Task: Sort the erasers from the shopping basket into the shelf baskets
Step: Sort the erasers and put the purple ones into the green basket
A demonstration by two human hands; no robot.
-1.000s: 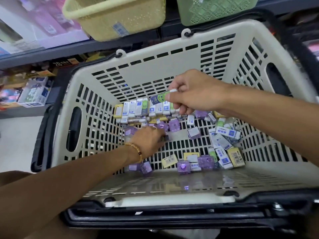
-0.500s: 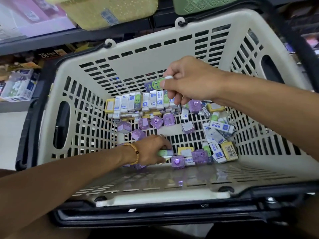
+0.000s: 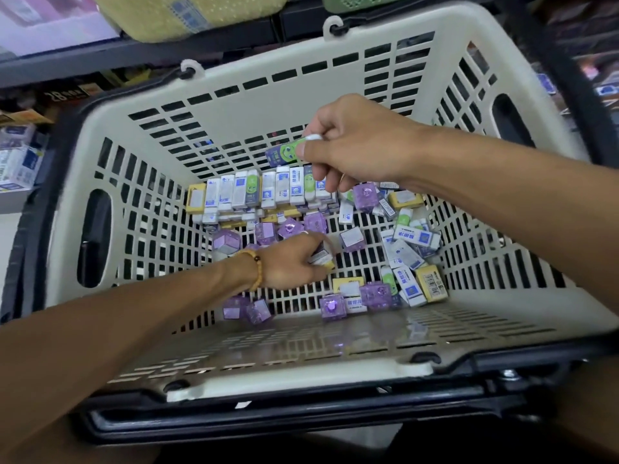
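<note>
A cream slotted shopping basket (image 3: pixel 274 95) holds several erasers: white-and-blue ones in a row at the back (image 3: pixel 278 190), purple cube ones (image 3: pixel 374 294) and yellow ones (image 3: pixel 431 287) scattered on the floor. My right hand (image 3: pixel 355 145) hovers over the back row and pinches a green eraser (image 3: pixel 288 152) with a face on its sleeve. My left hand (image 3: pixel 291 262), with a bead bracelet at the wrist, reaches low into the basket and grips a yellow-edged eraser (image 3: pixel 321 259) at its fingertips.
A yellow shelf basket (image 3: pixel 187 15) and a green shelf basket (image 3: pixel 361 0) sit on the dark shelf above the shopping basket. Boxed stationery (image 3: pixel 16 162) lies on a lower shelf at the left. The basket rests on a dark frame (image 3: pixel 268 416).
My left hand has slid right and up across the basket floor and now grips a yellow-edged eraser. My right hand has kept the green eraser and stayed over the back row.
</note>
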